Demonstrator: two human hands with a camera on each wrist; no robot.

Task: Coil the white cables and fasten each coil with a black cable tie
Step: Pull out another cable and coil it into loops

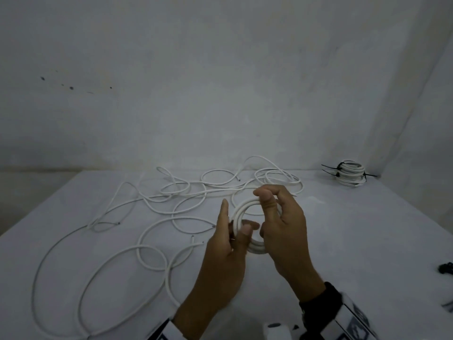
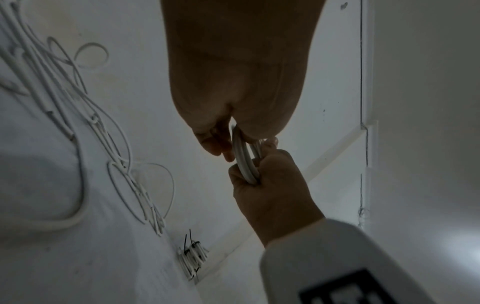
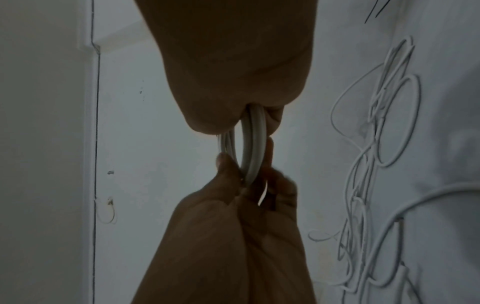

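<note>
A small coil of white cable (image 1: 242,209) is held up over the middle of the table between both hands. My left hand (image 1: 235,224) pinches the coil's left side between thumb and fingers. Along the top and right side, my right hand (image 1: 267,200) grips it with thumb and curled fingers. The left wrist view shows the coil (image 2: 244,162) running from my left fingers (image 2: 221,144) into the right hand (image 2: 272,185). In the right wrist view the coil (image 3: 253,148) spans both hands. No black tie shows on this coil.
Loose white cables (image 1: 183,197) sprawl over the left and back of the white table (image 1: 343,241). Tied coils (image 1: 350,175) with black cable ties are stacked at the back right corner. Black ties (image 1: 446,268) lie at the right edge. Walls close off the back and right.
</note>
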